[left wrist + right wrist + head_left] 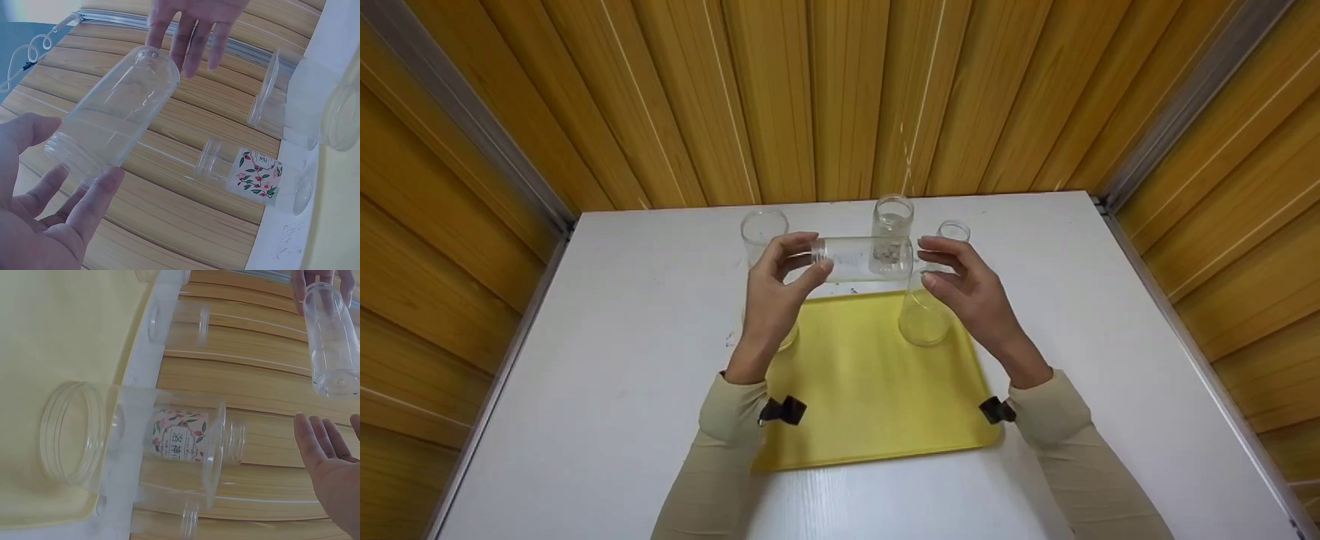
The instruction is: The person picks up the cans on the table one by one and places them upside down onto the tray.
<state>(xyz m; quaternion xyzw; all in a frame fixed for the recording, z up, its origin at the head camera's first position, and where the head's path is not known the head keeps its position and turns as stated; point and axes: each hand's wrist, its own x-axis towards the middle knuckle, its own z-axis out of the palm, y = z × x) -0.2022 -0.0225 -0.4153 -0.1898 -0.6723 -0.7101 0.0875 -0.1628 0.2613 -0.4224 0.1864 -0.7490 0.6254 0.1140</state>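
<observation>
A clear, empty plastic jar (855,259) lies sideways in the air above the back of the yellow tray (870,390). My left hand (780,285) grips it round the threaded mouth, thumb on one side and fingers on the other. Beside the jar's base is my right hand (967,289), fingers loosely bent; the right wrist view shows a gap between its fingertips and the base (337,382). Nothing is held in that hand. On the tray's right side, below the right hand, another clear jar (73,433) stands upside down on its threaded rim.
Behind the tray stand a jar with a floral label (256,174), one at the back left (765,221) and a smaller one at the back right (955,229). Another clear jar is partly hidden behind my left hand. Wood-look panels (840,97) enclose the white table (615,360).
</observation>
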